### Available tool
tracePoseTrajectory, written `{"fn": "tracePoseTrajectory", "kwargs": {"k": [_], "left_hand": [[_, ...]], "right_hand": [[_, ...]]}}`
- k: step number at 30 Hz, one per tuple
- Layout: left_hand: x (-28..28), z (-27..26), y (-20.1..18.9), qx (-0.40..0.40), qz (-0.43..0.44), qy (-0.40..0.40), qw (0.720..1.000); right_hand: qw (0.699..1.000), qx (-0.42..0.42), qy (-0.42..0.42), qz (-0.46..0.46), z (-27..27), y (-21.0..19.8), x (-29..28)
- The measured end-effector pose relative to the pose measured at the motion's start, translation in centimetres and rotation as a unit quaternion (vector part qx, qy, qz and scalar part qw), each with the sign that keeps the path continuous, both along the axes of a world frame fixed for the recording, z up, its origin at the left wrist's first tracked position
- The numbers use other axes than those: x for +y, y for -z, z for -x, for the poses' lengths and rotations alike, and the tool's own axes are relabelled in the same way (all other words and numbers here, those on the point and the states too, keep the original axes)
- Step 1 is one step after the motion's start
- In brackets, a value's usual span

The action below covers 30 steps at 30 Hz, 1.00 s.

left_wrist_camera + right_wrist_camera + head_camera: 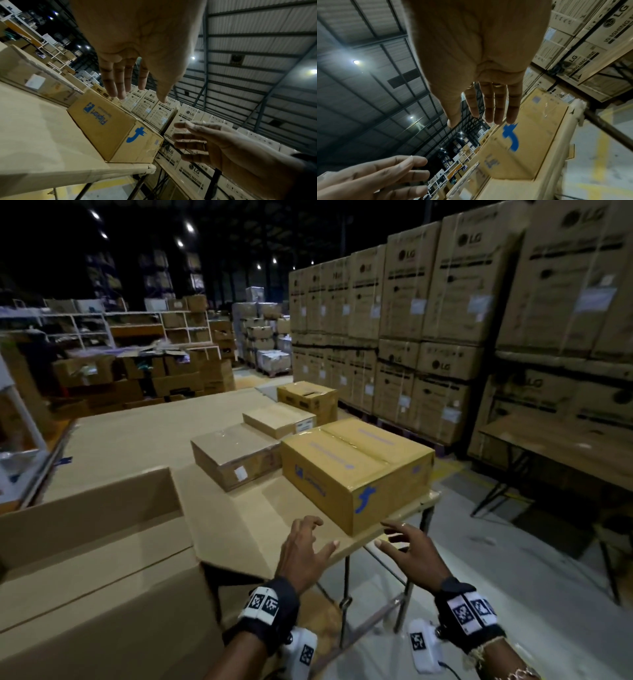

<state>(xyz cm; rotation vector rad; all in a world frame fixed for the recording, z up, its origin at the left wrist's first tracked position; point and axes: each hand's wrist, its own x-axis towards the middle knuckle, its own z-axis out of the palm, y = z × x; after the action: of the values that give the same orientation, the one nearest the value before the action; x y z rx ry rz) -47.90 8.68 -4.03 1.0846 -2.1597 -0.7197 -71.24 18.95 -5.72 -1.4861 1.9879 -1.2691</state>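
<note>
A sealed cardboard box with blue print (356, 470) (116, 125) (520, 146) sits at the near right corner of a cardboard-covered table (137, 440). Both hands hover just short of its near corner without touching it. My left hand (305, 542) (133, 75) is open, fingers spread, left of the corner. My right hand (404, 546) (489, 100) is open too, fingers straight, right of the corner and past the table edge. Neither hand holds anything.
A flatter taped box (236, 457), a thin box (277, 419) and another carton (308, 398) lie further back on the table. A big open carton (96, 559) stands at near left. Tall stacks of LG washing machine cartons (479, 302) wall the right side. A second table (555, 450) is at right.
</note>
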Motion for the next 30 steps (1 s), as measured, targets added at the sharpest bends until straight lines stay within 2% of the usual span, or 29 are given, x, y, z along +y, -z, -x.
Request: {"fn": "tracePoseTrajectory", "kwargs": {"k": [5, 12, 18, 24, 30], "left_hand": [[-1.4, 5.9, 0.3, -0.003, -0.002, -0.032, 0.999], [-4.0, 10.6, 0.6, -0.004, 0.037, -0.022, 0.999], [-8.0, 15.1, 0.8, -0.029, 0.027, -0.043, 0.998], [-12.6, 18.4, 2.0, -0.012, -0.014, -0.081, 0.997], [-15.4, 21.9, 3.6, -0.054, -0.029, -0.094, 0.994]], "right_hand": [[1.0, -0.006, 0.015, -0.015, 6.9, 1.1, 0.1], [0.999, -0.001, 0.035, -0.017, 11.9, 0.3, -3.6], [0.99, 0.101, 0.055, -0.084, 17.4, -1.9, -10.5], [0.961, 0.209, 0.09, -0.158, 23.4, -2.5, -19.1], [0.94, 0.229, 0.105, -0.231, 28.9, -2.8, -24.1]]}}
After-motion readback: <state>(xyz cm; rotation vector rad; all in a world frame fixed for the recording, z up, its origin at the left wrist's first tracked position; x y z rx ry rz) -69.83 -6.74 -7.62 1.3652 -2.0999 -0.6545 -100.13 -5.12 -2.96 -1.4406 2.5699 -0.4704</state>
